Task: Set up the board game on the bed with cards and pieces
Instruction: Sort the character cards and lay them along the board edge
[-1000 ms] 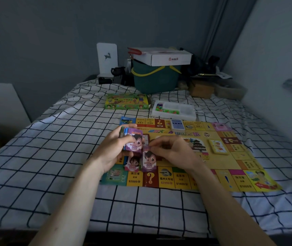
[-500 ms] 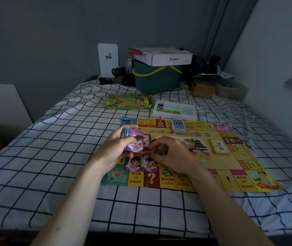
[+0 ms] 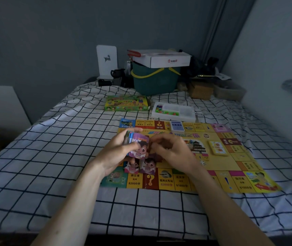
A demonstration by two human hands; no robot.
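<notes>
Holding: the left hand (image 3: 118, 150) grips a stack of play money (image 3: 138, 145), thumb across its far edge, top note purple and marked 500.
Right hand (image 3: 170, 150): fingers curled at the stack's right edge, touching the top note; whether they pinch it cannot be told.
Game board (image 3: 230, 167): flat on the bed (image 3: 35, 157), under and to the right of both hands.
Dealt notes (image 3: 140, 166): two small piles on the board directly below the hands, side by side, one marked 5000, one 500.
Tray (image 3: 173, 111): white, compartmented, beyond the hands past the board's far edge; small coloured pieces in its left compartment, the others look bare.
Game box (image 3: 126, 103): green, left of the tray.
Card decks: blue deck (image 3: 176, 126) on the far board edge; yellow deck (image 3: 218, 147) right of the right hand.
Dice (image 3: 202, 162): on the board just right of the right wrist.
Basket (image 3: 155, 80): dark green, at the bed's far end, carrying a white carton (image 3: 161, 58); contents hidden.
Change: half a second earlier the right hand was lower, at the dealt piles; it is now up at the stack. Left hand unchanged.
</notes>
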